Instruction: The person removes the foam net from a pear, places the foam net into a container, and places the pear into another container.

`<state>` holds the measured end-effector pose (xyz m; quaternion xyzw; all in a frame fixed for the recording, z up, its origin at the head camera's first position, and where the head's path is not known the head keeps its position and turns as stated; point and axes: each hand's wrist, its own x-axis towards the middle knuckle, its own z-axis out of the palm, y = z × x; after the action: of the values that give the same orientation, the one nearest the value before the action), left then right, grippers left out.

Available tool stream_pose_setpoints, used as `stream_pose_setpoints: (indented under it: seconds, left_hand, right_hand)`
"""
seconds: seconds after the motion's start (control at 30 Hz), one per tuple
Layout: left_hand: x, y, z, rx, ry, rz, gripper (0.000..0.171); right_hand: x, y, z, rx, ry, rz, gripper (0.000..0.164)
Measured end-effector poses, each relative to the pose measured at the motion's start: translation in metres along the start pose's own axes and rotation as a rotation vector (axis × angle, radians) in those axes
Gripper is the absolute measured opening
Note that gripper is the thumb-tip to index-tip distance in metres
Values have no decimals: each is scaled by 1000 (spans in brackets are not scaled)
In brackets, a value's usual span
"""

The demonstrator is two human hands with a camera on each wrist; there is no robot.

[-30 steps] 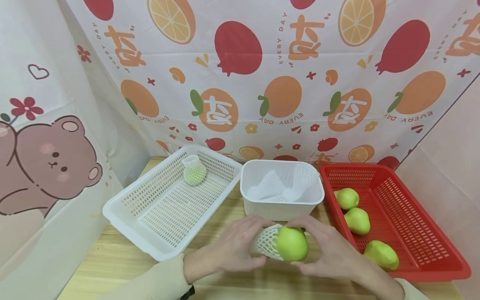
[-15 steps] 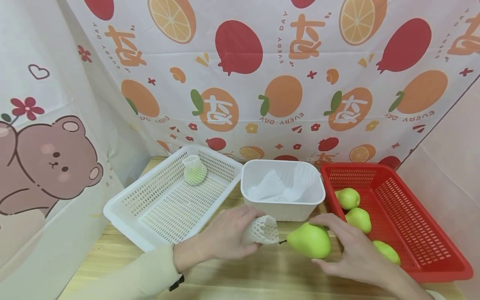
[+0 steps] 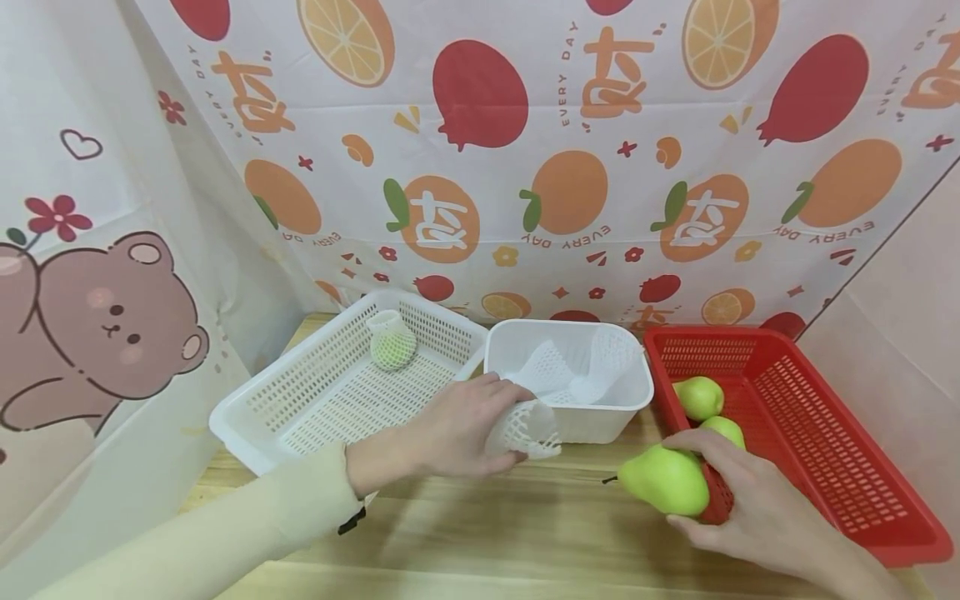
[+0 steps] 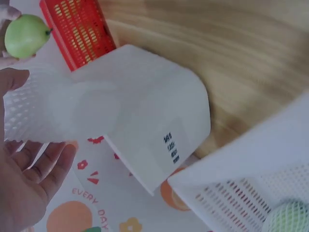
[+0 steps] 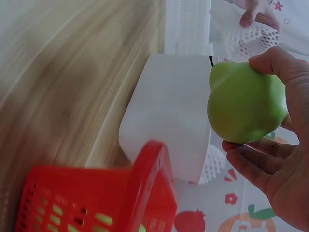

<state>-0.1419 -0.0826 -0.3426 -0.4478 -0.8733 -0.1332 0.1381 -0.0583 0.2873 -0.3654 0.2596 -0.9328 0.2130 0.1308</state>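
My right hand (image 3: 738, 508) holds a green pear (image 3: 666, 481) by its wide end, thumb on one side and fingers on the other. The pear's dark stem points left, and the fruit overlaps the red basket's near-left edge in the head view. A white foam net sleeve (image 3: 527, 429) is gripped in my left hand (image 3: 467, 423), its frayed mouth facing right. That hand is just in front of the small white bin (image 3: 592, 423). In the left wrist view, the sleeve (image 4: 36, 108) sits between thumb and fingers.
The red basket (image 3: 885, 467) at right holds green pears (image 3: 699, 398). More foam sleeves (image 3: 547, 367) lie in the white bin. The white basket (image 3: 240, 417) at left contains one sleeved pear (image 3: 393, 343). A printed cloth (image 3: 487, 208) hangs behind the wooden table (image 3: 480, 533).
The pear has come out of the foam sleeve. My right hand has carried it right to the red basket's edge; my left hand has moved up slightly with the sleeve toward the white bin.
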Motion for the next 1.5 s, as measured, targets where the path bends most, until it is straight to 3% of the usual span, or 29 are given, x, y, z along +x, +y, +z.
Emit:
stream_pose_setpoints:
  seconds: [0.3, 0.5, 0.73, 0.9, 1.07, 1.27, 1.5]
  left_hand:
    - [22, -13, -11, -6, -32, -1, 59]
    - [36, -21, -16, -8, 41, 12, 58]
    - [51, -24, -23, -33, 64, 18, 58]
    - [63, -23, -20, -50, 144, 31, 58]
    - [74, -25, -15, -56, 202, 38, 58]
    - [80, -35, -6, -80, 154, -19, 58]
    - [78, -46, 8, -84, 88, -54, 59]
  right_hand:
    - [-8, 13, -9, -67, 30, -21, 90]
    - [-12, 17, -11, -89, 42, 10, 90]
    - [-16, 21, -16, -127, 12, 77, 88]
    - [-19, 24, -21, -151, -22, 141, 85]
    - [-20, 30, -23, -176, -6, 135, 86]
    - [-21, 32, -25, -175, 30, 122, 85]
    - [-21, 34, -27, -185, 16, 152, 83]
